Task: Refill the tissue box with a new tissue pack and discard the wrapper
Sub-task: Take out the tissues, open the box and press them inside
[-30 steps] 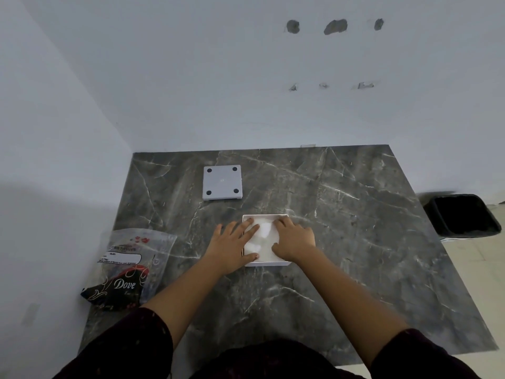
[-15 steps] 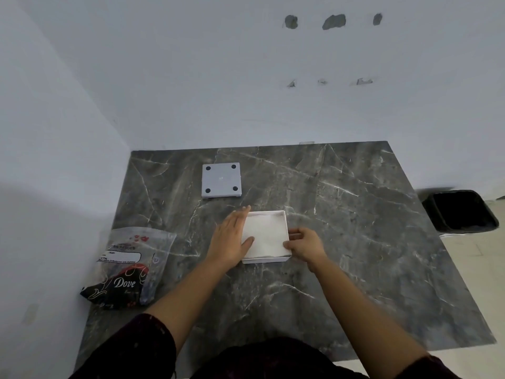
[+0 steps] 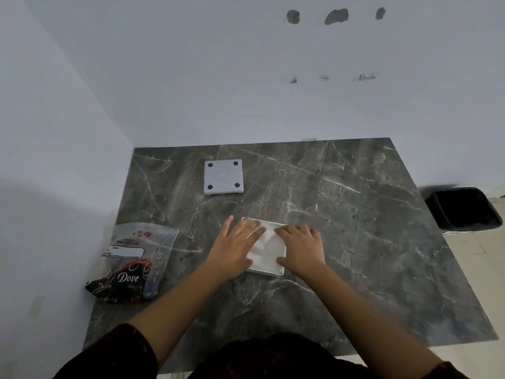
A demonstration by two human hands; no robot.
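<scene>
White square tissue box [image 3: 266, 248] sits open-side up at mid-desk, white tissues showing inside, right under my hands. My left hand [image 3: 235, 248] lies flat over its left half, fingers [image 3: 252, 228] spread and pointing far-right onto the stack; my right hand [image 3: 302, 246] covers the right edge, fingers [image 3: 287, 230] together, flat, pressing, gripping nothing. The box is near square, no clear long axis. The grey square lid with four black feet [image 3: 223, 177] lies upside down on the dark marble desk [image 3: 355, 228], further from me and left of the box, nearer my left hand. Half a second ago my hands were at the box sides; now both are on top, pushing tissues down. The empty Dove plastic wrapper [image 3: 131, 265] is at the desk's left edge; the black bin [image 3: 464, 209] is on the floor, far right.
</scene>
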